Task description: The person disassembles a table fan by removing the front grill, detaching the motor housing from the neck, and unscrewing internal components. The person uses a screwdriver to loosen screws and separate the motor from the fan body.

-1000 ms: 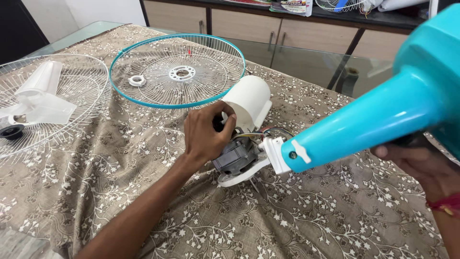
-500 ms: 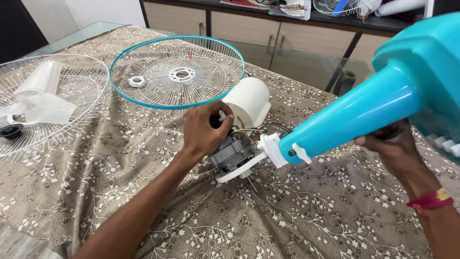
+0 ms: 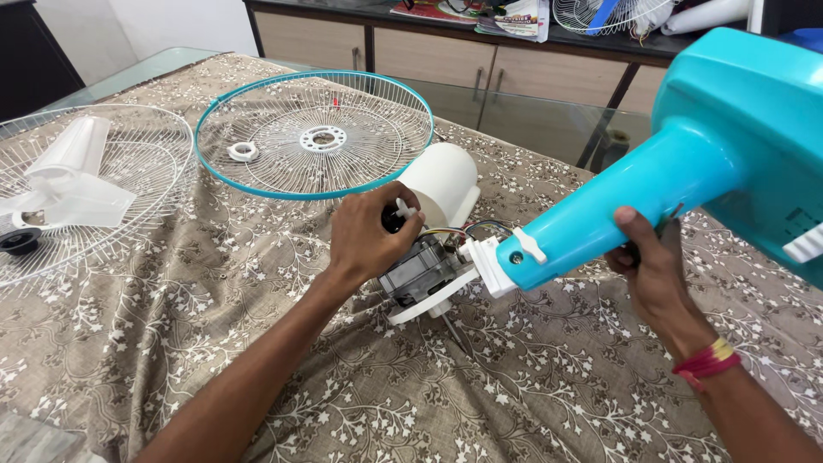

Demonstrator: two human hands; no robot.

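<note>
Left hand (image 3: 364,240) pinches the motor (image 3: 420,270) mid-table; right hand (image 3: 645,261) wraps the teal fan stand (image 3: 600,219). Best to brace that stand firmly, turning gently, wires clear.

A glass table (image 3: 549,111) bears a floral cloth (image 3: 531,386) under fan parts.

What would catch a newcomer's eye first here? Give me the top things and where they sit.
The big turquoise fan stand slants in from the upper right, with the right hand gripping its neck. At centre the left hand holds the bare grey motor beside a white motor cover. A turquoise-rimmed wire grille lies flat on the patterned cloth behind.
</note>
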